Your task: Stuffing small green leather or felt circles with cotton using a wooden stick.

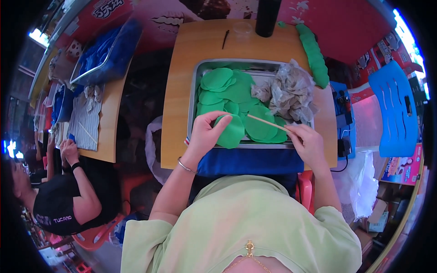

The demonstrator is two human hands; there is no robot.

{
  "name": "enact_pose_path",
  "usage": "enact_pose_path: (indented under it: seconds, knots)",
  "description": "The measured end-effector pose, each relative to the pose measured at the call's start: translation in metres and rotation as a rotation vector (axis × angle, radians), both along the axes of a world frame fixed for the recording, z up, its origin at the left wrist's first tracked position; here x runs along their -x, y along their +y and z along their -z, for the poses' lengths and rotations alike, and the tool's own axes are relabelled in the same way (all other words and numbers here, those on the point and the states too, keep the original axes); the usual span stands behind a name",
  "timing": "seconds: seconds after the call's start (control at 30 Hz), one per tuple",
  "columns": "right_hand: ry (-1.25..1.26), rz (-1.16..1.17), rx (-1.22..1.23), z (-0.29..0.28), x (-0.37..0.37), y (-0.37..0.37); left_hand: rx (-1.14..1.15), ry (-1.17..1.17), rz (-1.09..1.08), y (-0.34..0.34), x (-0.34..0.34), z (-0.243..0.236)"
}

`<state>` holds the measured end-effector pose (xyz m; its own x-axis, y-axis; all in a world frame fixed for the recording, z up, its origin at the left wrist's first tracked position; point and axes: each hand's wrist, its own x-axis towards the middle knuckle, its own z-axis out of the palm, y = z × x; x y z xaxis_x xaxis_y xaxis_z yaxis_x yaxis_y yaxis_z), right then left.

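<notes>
Between the thumb and fingers of my left hand [204, 133] is a thin green round sheet [232, 132], held over the near edge of a metal tray [193, 88]. My right hand [307, 142] grips a slim wooden stick [267, 122], its tip pointing left toward the held sheet but apart from it. Inside the tray, many overlapping green round sheets [236, 88] lie in loose piles on the left and middle. A crumpled heap of greyish, translucent sheeting [293, 93] fills the tray's right side.
The tray stands on a wooden table [177, 104]. Behind it are a dark cylinder [267, 18], a clear cup [242, 30] and a thin dark stick [225, 39]. A long green stack [313, 54] lies far right. At left, another person [68, 195] sits by a second table.
</notes>
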<state>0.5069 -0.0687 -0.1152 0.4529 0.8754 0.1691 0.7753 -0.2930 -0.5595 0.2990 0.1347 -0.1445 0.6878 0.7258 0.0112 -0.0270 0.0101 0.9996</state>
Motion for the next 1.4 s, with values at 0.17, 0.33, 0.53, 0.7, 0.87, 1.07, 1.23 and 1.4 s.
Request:
enact_pose_path:
  seconds: [0.17,0.33,0.53,0.7,0.87,1.07,1.23,1.4]
  knots:
    - [-0.201,0.013,-0.012,-0.004,-0.004,-0.006,-0.718,0.408,-0.013,0.007,-0.016,-0.011]
    - [-0.049,-0.018,-0.17,-0.025,-0.005,0.015,-0.812,-0.03,0.24,-0.043,-0.047,-0.061]
    - [-0.24,-0.254,-0.315,-0.087,-0.013,0.065,-0.548,-0.803,0.976,-0.182,-0.069,-0.149]
    - [-0.463,-0.486,-0.313,-0.125,0.003,0.078,-0.663,-0.842,0.999,-0.215,-0.07,-0.172]
    - [-0.533,-0.618,-0.257,-0.136,-0.002,0.09,-0.53,-1.106,1.072,-0.215,-0.043,-0.205]
    - [-0.443,-0.641,-0.183,-0.132,-0.016,0.117,-0.703,-0.771,0.762,-0.21,-0.053,-0.199]
    - [-0.488,-0.681,-0.092,-0.13,-0.017,0.12,-0.871,-0.899,0.838,-0.211,-0.05,-0.209]
    - [-0.534,-0.745,-0.009,-0.13,-0.002,0.118,-0.383,-0.974,1.387,-0.219,-0.034,-0.223]
